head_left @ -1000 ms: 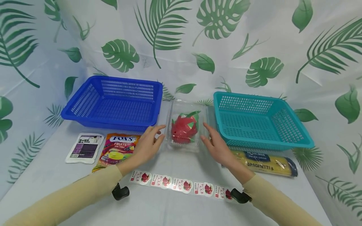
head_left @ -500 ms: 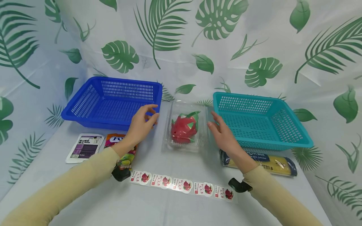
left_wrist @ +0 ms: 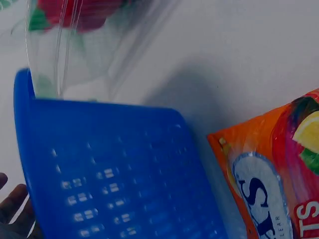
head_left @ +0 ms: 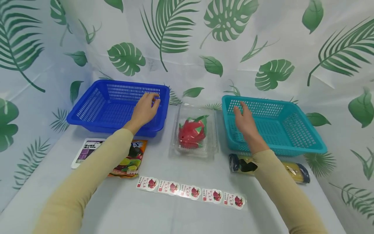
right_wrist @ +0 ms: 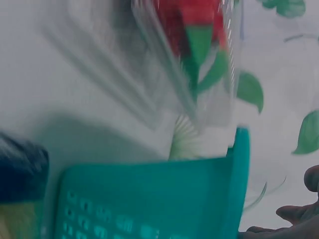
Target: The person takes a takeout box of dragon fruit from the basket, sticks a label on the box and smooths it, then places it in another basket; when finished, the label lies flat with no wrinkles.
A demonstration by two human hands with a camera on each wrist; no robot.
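In the head view my left hand (head_left: 144, 109) hovers over the right part of the blue basket (head_left: 87, 122), fingers loosely bent, holding nothing. My right hand (head_left: 244, 120) is over the left side of the teal basket (head_left: 304, 130), thumb and fingers apart, with nothing in it. Between the baskets a clear plastic box (head_left: 193, 109) holds a red dragon fruit (head_left: 191, 133) with green scales. Only the left fingertips (left_wrist: 12, 204) show past the basket rim in the left wrist view. Fingers of the right hand (right_wrist: 299, 214) appear at the right wrist view's lower right corner.
A strip of dragon fruit stickers (head_left: 191, 192) lies along the front of the table. A Fox's candy bag (head_left: 135, 162) and a white-and-purple packet (head_left: 86, 151) lie at left, partly behind the sleeve. A spaghetti pack (head_left: 295, 170) lies at right under the arm.
Both hands have moved away from the clear box, outward and farther back: the left over the blue basket, the right over the teal one. The box stays in place.
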